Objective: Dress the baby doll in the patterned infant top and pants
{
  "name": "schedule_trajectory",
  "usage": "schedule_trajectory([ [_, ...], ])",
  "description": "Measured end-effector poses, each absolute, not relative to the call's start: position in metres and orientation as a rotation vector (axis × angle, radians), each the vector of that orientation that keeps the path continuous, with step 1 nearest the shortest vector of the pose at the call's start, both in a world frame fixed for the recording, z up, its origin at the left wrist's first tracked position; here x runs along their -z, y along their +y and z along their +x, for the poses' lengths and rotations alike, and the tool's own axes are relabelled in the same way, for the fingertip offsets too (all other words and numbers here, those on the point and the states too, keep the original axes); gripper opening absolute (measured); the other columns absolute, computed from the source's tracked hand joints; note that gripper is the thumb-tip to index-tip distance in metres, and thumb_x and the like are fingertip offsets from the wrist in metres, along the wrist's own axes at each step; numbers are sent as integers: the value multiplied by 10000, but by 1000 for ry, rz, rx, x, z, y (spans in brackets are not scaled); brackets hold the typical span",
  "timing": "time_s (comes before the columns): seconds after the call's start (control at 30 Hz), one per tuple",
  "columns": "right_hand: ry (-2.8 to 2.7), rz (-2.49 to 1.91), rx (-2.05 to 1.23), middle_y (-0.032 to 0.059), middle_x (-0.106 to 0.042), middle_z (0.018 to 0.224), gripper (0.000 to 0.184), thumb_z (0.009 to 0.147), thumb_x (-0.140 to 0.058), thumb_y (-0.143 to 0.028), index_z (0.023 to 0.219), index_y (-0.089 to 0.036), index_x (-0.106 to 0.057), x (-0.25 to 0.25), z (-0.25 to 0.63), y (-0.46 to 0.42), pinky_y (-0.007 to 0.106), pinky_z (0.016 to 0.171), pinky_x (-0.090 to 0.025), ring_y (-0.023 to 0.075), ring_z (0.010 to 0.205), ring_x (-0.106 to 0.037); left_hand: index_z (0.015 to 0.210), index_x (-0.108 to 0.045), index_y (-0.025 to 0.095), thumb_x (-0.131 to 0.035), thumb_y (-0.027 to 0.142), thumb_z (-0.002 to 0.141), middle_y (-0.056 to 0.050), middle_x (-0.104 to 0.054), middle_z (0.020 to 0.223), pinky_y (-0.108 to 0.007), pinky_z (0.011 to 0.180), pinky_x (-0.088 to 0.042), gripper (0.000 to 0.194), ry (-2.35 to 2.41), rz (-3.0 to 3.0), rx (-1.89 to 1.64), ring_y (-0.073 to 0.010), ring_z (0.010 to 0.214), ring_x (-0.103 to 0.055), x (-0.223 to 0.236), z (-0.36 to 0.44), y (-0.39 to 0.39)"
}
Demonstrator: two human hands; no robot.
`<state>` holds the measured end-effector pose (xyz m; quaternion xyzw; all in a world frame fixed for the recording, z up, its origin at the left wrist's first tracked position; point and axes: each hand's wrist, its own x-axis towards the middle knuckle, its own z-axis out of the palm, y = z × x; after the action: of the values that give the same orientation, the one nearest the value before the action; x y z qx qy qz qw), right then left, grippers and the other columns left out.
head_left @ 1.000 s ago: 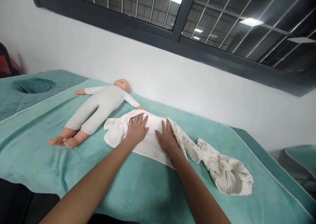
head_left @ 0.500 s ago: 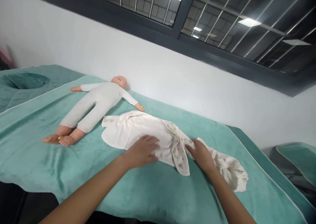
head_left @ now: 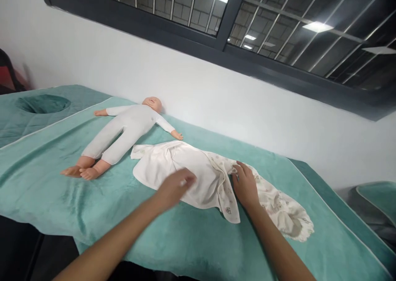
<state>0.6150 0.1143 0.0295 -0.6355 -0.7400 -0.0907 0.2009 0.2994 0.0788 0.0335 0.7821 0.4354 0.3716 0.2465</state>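
A baby doll (head_left: 123, 128) in a white bodysuit lies on its back on a teal towel (head_left: 46, 182), head toward the wall. To its right lies a white baby garment (head_left: 173, 169) with a patterned lining, spread across the towel. My left hand (head_left: 173, 186) hovers flat over the garment's near edge, fingers together and slightly blurred. My right hand (head_left: 246, 184) rests palm down on the patterned part of the garment, fingers spread. Neither hand grips anything.
The towel covers a padded table (head_left: 18, 120) with a face hole (head_left: 43, 103) at the far left. A white wall and a dark-framed window (head_left: 222, 29) stand behind. Another teal-covered surface (head_left: 377, 196) shows at the right edge.
Both hands slid from the garment's middle toward me and to the right. The right hand moved onto the patterned part, and the garment's lower half got smoothed and shifted.
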Motion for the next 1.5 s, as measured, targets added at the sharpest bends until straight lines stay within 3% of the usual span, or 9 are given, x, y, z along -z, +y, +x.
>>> schedule_trajectory([
  [0.1,-2100,-1685,-17,134,-491,1447,436,971,-374,-335,1359,-174,-493,-5,614,96,451,1117,-357,263,1354,-430,1152,-604,193,-373,245,963,-110,-638,1202,-409,1000,-452,303,1842,2119,-1055,-254,1159,-561,-43,227,108],
  [0.23,-1922,-1933,-157,168,-465,1476,555,945,-400,-429,1414,-135,-437,1,640,115,477,1130,-332,292,1374,-412,1217,-593,130,-418,229,913,-182,-618,1196,-447,926,-468,364,2236,2162,-509,-336,1151,-560,-42,174,134],
  [0.4,-1745,-2054,-80,233,-462,1450,547,920,-373,-394,1323,-50,-508,-13,669,144,475,1146,-303,322,1361,-411,1020,-665,163,-361,225,936,-162,-650,1026,-409,832,-475,322,2129,2309,-339,-321,1039,-598,-49,178,144],
  [0.6,-1827,-1848,231,186,-578,1264,383,942,-409,-394,1140,-127,-598,-19,644,102,506,1084,-373,321,1247,-481,1128,-608,170,-337,75,885,-137,-589,1183,-370,830,-455,377,2327,2286,-643,-302,1126,-530,-75,180,147],
  [0.83,-2432,-1390,231,90,-643,1211,342,908,-605,-365,1232,-256,-587,-23,566,11,463,991,-438,279,1109,-584,1244,-581,268,-643,363,851,-45,-594,1240,-369,983,-411,409,1316,2510,-485,-249,1176,-519,-46,196,86],
  [1.1,-2559,-1372,241,61,-669,1013,276,886,-493,-12,1031,-199,-634,-32,563,33,387,902,-436,214,935,-589,1094,-656,186,-346,115,977,-81,-660,1036,-400,899,-428,338,1226,2883,-565,-231,996,-574,-23,202,72],
  [1.2,-2617,-1362,104,63,-649,1043,335,878,-433,24,1054,-198,-611,-47,579,26,349,821,-438,199,910,-581,1077,-662,209,-390,226,994,-63,-676,994,-381,876,-447,286,1206,2781,-653,-230,960,-597,-29,200,63],
  [1.37,-2611,-1318,-395,22,-648,939,121,959,-502,-213,978,-232,-620,-70,586,4,300,756,-448,165,839,-587,908,-675,247,-409,429,987,0,-689,895,-264,740,-495,332,1132,2343,-461,-172,829,-636,-51,203,59],
  [1.5,-2094,-1578,-413,44,-654,981,218,995,-413,-331,1013,-229,-604,-65,605,38,293,753,-479,171,864,-605,1095,-646,203,-355,380,977,-83,-659,1159,-383,959,-462,361,1606,2265,-770,-251,1090,-588,-51,197,100],
])
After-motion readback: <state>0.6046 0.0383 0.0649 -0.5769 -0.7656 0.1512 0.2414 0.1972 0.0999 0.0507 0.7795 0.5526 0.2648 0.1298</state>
